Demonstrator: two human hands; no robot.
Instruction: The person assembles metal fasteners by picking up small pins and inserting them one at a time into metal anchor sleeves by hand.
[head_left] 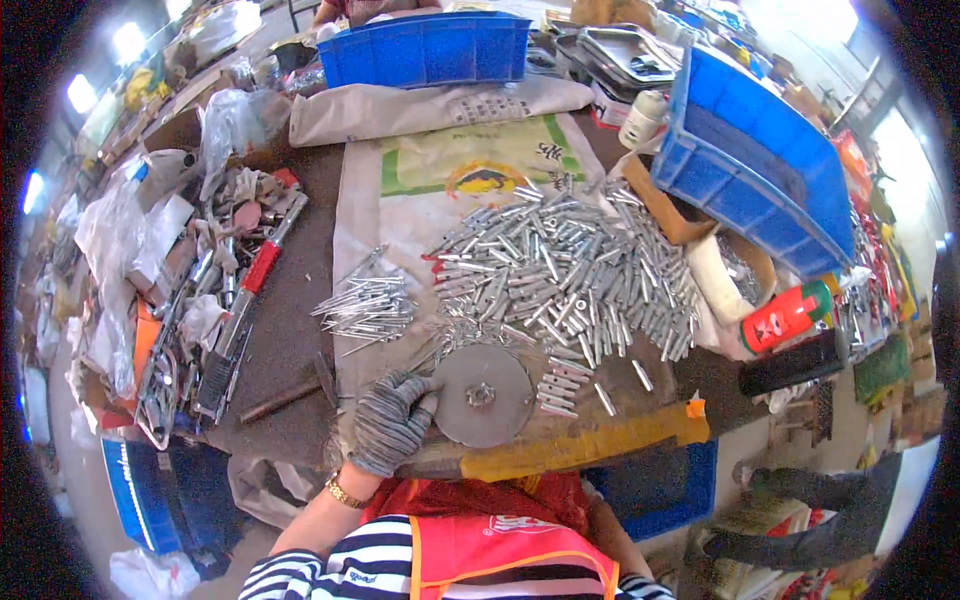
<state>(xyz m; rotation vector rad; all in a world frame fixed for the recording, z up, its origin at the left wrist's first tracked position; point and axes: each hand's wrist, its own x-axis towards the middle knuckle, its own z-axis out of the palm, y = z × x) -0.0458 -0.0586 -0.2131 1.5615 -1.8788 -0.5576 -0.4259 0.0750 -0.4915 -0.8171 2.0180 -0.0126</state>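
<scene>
My left hand (393,425), in a grey striped glove, is at the table's near edge with its fingers curled together. Its thumb side lies against the left rim of a flat grey metal disc (460,420); whatever the fingers hold is hidden. A small nut-like ring (481,396) sits at the disc's centre. Right of the disc, several short metal pins (563,386) lie in a neat column. Behind them spreads a large heap of metal pins (560,265), and a smaller pile of thin rods (368,308) is to its left. My right forearm (618,535) drops below the table edge, its hand hidden.
A blue bin (425,55) stands at the back, another tilted blue bin (745,185) at the right. Beside that lie a red-and-green can (787,316) and a white bottle (643,118). Tools and plastic bags (150,225) crowd the left side. A blue bin (655,490) sits below the table.
</scene>
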